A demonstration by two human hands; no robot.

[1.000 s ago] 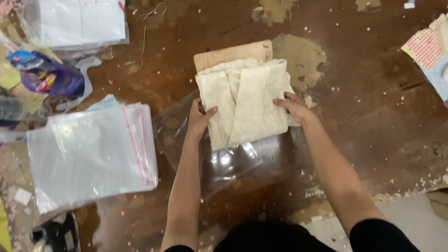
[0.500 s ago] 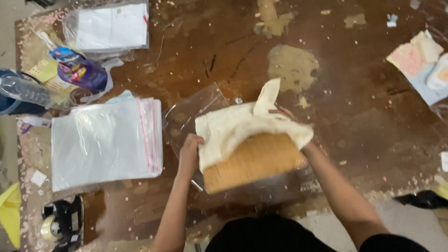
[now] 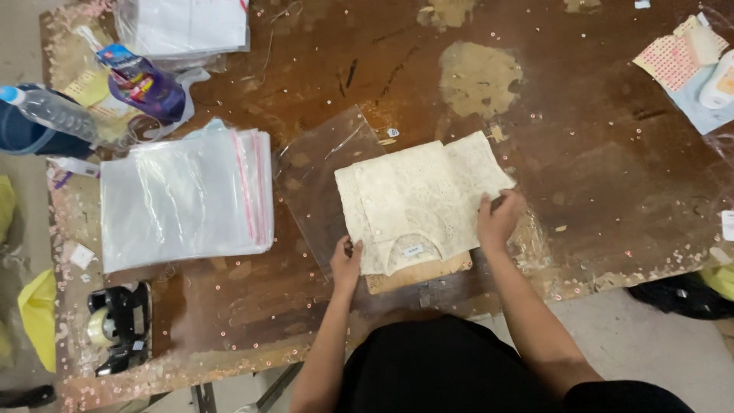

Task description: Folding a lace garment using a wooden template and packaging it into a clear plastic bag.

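A folded cream lace garment [image 3: 417,200] lies face up on a brown cardboard board [image 3: 419,275], whose edge shows below it. Both rest on a clear plastic bag [image 3: 325,172] spread on the worn wooden table [image 3: 581,153]. My left hand [image 3: 346,264] grips the garment's lower left corner together with the board. At the right edge of the garment, my right hand [image 3: 498,220] presses down with its fingers curled on the fabric.
A stack of clear bags with red strips [image 3: 183,200] lies to the left. A tape dispenser [image 3: 115,325] sits near the front left corner. A water bottle [image 3: 50,111], a purple packet [image 3: 145,86], more bags [image 3: 191,27] and papers [image 3: 684,57] lie around.
The garment on its board has been turned over: the folded back faced up, then it was mid-flip, and now the buttoned front faces up and lies flat.
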